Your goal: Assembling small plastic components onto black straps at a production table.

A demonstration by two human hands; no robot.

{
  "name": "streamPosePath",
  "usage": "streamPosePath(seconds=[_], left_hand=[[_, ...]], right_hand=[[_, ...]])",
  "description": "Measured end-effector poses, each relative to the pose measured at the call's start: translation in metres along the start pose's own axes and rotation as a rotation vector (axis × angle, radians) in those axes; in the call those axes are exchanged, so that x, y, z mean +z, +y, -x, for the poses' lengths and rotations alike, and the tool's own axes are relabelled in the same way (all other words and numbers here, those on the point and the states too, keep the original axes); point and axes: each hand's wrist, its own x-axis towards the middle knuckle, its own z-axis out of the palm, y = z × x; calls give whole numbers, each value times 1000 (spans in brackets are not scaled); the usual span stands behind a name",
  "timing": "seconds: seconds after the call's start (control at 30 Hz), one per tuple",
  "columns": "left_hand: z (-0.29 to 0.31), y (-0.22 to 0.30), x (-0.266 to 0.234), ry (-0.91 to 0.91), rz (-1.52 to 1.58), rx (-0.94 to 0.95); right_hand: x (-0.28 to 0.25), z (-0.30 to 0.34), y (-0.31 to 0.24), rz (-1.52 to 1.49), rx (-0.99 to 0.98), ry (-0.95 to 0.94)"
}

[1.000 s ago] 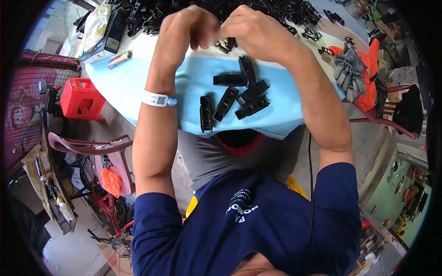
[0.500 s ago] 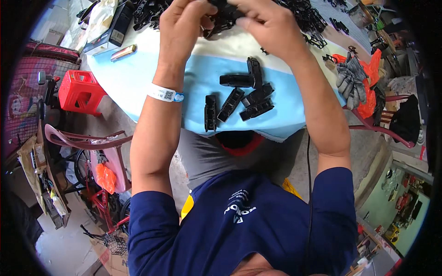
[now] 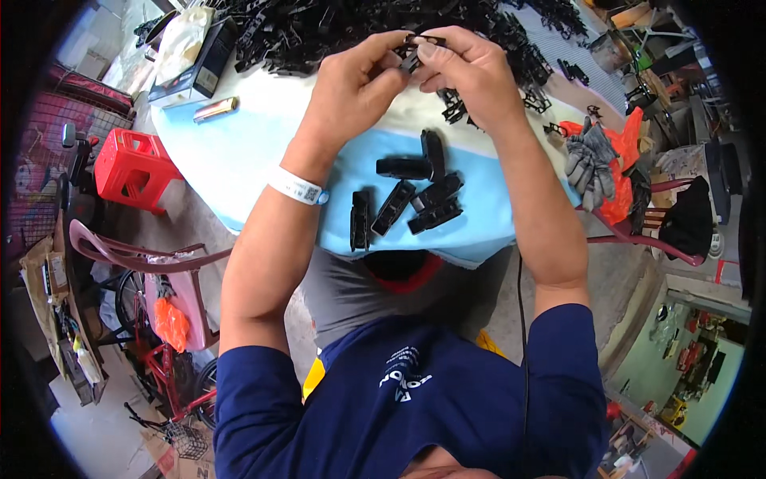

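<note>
Both forearms reach forward from the lower edge over the cloth-covered table (image 3: pixel 207 156), elbows out to the sides and bent, so that the hands meet near the far pile. The left hand (image 3: pixel 357 89) is angled inward to the right, back of the hand upward, thumb and index finger extended toward the other hand. The right hand (image 3: pixel 472 80) leans inward to the left, its thumb over the near side and its fingers curled. A small black plastic part (image 3: pixel 411 62) sits between the two sets of fingertips, raised in front of the pile of black plastic parts (image 3: pixel 343 36); both hands pinch it, though the fingers partly cover its shape. A few loose black frames (image 3: pixel 452 106) lie just below the right hand. Nearer the body, between the forearms, a cluster of black plastic pieces (image 3: pixel 392 207) rests on the blue cloth, some touching, well apart from the fingers. A white wristband (image 3: pixel 294 185) circles the left wrist.
</note>
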Motion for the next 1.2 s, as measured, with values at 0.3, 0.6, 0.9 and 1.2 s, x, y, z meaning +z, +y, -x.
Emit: streamPosePath(seconds=[0.3, 0.6, 0.9, 1.2], left_hand=[[-11, 5, -3, 212, 321, -258], [-8, 18, -6, 158, 412, -322], [-3, 4, -1, 33, 263, -203], [-1, 11, -2, -11, 84, -72]], right_hand=[[-21, -14, 5, -346, -95, 147], [-5, 1, -15, -223, -195, 163], [-12, 7, -23, 60, -64, -46], [-11, 4, -22, -103, -58, -3]])
